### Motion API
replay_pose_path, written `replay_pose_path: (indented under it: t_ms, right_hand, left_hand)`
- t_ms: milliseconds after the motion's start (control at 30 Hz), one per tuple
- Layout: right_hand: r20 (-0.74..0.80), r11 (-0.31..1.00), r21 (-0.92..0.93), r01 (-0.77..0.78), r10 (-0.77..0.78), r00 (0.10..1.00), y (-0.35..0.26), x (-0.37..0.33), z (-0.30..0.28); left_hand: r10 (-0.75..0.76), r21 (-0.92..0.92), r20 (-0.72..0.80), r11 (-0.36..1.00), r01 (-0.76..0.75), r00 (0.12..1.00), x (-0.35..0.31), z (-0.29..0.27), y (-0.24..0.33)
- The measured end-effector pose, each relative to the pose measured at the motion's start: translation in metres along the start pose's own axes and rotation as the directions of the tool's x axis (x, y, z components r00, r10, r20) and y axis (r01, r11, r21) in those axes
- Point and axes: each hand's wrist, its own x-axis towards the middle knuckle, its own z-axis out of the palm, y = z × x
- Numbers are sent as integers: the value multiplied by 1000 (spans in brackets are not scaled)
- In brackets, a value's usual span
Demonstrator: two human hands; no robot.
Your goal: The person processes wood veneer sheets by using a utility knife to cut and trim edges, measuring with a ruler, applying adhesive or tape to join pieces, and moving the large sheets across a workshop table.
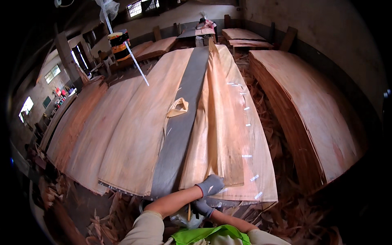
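A thin, pale wood veneer sheet [214, 134] lies lengthwise on the table, with a raised fold running along it. My left hand [211, 185], in a grey glove, has its fingers closed on the sheet's near edge, where the fold ends. Beneath that arm, my right hand [203, 208], also gloved, is low by the table's near edge; its fingers are partly hidden. Close to it stands a slim wooden handle [189, 212], and I cannot tell whether the right hand touches it. Under the folded sheet, a wider veneer sheet [259, 163] carries several short white tape strips.
A grey strip of tabletop [173, 157] shows left of the folded sheet, with a curled veneer scrap [178, 108] over it. Veneer stacks stand left [110, 118] and right [312, 108]. Veneer scraps [279, 163] litter the floor. A white rod [136, 63] hangs ahead.
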Motion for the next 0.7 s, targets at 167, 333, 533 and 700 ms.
replay_pose_path:
  t_ms: [167, 333, 533, 700]
  right_hand:
    - [83, 978, -107, -180, 189, 979, 23, 0, -14]
    - [-50, 974, -156, -163, 157, 986, 12, -41, 21]
    - [385, 564, -677, 473, -277, 880, -70, -90, 14]
    - [-409, 778, -601, -184, -101, 907, -90, -25, -100]
  left_hand:
    - [-18, -369, 177, 926, 83, 984, -25, -40, 26]
    - [-705, -823, -476, 567, 16, 525, -139, -18, 54]
    - [-325, -380, 566, -918, -110, 758, -231, 158, 118]
    - [-502, -934, 157, 204, 292, 851, -167, 122, 134]
